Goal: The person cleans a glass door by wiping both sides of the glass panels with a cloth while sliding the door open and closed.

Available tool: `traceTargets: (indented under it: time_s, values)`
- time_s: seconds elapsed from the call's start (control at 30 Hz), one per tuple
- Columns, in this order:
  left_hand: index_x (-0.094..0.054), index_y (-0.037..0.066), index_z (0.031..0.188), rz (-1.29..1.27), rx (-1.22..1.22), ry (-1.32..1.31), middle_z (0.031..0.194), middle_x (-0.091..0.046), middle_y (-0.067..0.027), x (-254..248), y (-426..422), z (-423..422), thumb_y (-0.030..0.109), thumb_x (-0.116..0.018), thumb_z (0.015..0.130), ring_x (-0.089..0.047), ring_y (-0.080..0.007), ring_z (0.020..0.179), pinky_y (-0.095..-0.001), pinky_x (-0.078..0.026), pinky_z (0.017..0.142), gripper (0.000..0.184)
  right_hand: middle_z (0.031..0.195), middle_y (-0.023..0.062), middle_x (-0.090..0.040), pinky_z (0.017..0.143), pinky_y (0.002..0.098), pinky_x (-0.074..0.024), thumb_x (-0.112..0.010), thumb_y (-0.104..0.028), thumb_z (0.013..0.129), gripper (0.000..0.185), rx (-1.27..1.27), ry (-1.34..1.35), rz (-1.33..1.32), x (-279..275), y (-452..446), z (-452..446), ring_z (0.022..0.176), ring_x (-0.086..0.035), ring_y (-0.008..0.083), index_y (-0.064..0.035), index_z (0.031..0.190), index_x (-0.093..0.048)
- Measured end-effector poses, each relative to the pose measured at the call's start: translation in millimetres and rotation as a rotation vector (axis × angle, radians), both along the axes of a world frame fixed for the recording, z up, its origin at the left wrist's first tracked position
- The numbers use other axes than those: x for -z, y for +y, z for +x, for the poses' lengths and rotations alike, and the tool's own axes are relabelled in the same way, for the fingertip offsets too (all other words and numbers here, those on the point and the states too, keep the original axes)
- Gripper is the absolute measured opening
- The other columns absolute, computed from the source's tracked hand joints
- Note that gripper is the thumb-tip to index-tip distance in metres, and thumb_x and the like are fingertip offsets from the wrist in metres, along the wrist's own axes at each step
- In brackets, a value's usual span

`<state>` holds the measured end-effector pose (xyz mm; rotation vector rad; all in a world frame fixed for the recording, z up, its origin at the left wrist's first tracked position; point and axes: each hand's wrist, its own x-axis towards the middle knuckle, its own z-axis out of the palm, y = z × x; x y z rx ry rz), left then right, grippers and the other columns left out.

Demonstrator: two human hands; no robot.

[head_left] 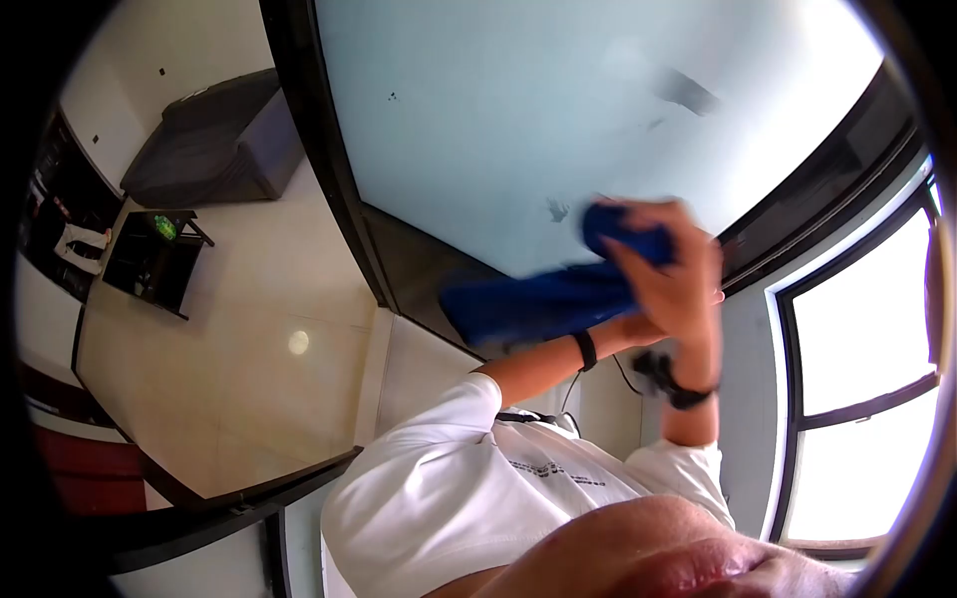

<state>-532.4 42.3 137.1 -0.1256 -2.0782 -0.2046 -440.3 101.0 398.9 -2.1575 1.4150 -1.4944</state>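
Note:
A dark blue cloth hangs to the left from my right hand, with a bunched part at the fingers. My right hand is closed on it and smeared by motion; a black watch sits on that wrist. My left hand is just below, close to the cloth and crossing behind the right wrist. Its fingers are mostly hidden, so its grip does not show. A black band circles the left wrist. Both hands are in front of a frosted glass panel in a dark frame, with several dark smudges on its surface.
A bright window stands at the right. Through the opening at left are a tiled floor, a low black table with a green item on it, and a covered grey piece of furniture. Thin cables hang below my hands.

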Motion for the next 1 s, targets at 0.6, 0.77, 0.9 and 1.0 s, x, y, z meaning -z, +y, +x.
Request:
traceTargets:
  time_s: [0.6, 0.77, 0.9, 1.0]
  values:
    - [-0.057, 0.039, 0.121, 0.01, -0.429, 0.144, 0.137, -0.047, -0.0014, -36.6, 77.8, 65.2, -0.002, -0.069, 0.074, -0.053, -0.0235, 0.12, -0.0568, -0.032, 0.104, 0.063, 0.123, 0.0146, -0.058, 0.1, 0.0369, -0.0451, -0.061, 0.002, 0.082, 0.05, -0.398, -0.561, 0.219, 78.4, -77.4, -275.6, 0.115, -0.055, 0.0256, 0.0039, 0.131, -0.049]
    - [-0.06, 0.03, 0.112, 0.001, -0.815, 0.337, 0.128, -0.046, -0.012, -37.7, 115.0, 73.6, -0.006, -0.068, 0.072, -0.052, -0.0377, 0.113, -0.0619, -0.038, 0.101, 0.054, 0.096, 0.0035, -0.061, 0.075, 0.0282, -0.0502, -0.063, 0.001, 0.08, 0.033, -0.808, -0.5, 0.348, 87.8, -147.8, -177.0, 0.086, -0.058, 0.0131, 0.001, 0.113, -0.058]
    - [-0.058, 0.017, 0.102, -0.046, -1.104, 0.46, 0.126, -0.04, -0.0161, -35.7, 134.2, 79.4, -0.004, -0.069, 0.066, -0.048, -0.0434, 0.114, -0.0622, -0.039, 0.1, 0.043, 0.091, 0.0052, -0.066, 0.072, 0.0273, -0.0512, -0.066, -0.001, 0.079, 0.024, -0.682, -0.416, 0.397, 65.5, -123.3, -97.4, 0.08, -0.06, 0.0123, 0.0017, 0.103, -0.066]
    - [-0.049, 0.01, 0.098, -0.074, -1.277, 0.563, 0.128, -0.037, -0.0176, -28.9, 151.7, 99.2, -0.005, -0.065, 0.068, -0.046, -0.0463, 0.119, -0.0578, -0.042, 0.098, 0.037, 0.093, 0.0084, -0.068, 0.073, 0.0278, -0.0533, -0.073, -0.001, 0.078, 0.027, -0.762, -0.422, 0.313, 82.1, -158.2, -58.9, 0.084, -0.063, 0.0135, 0.0017, 0.104, -0.066]
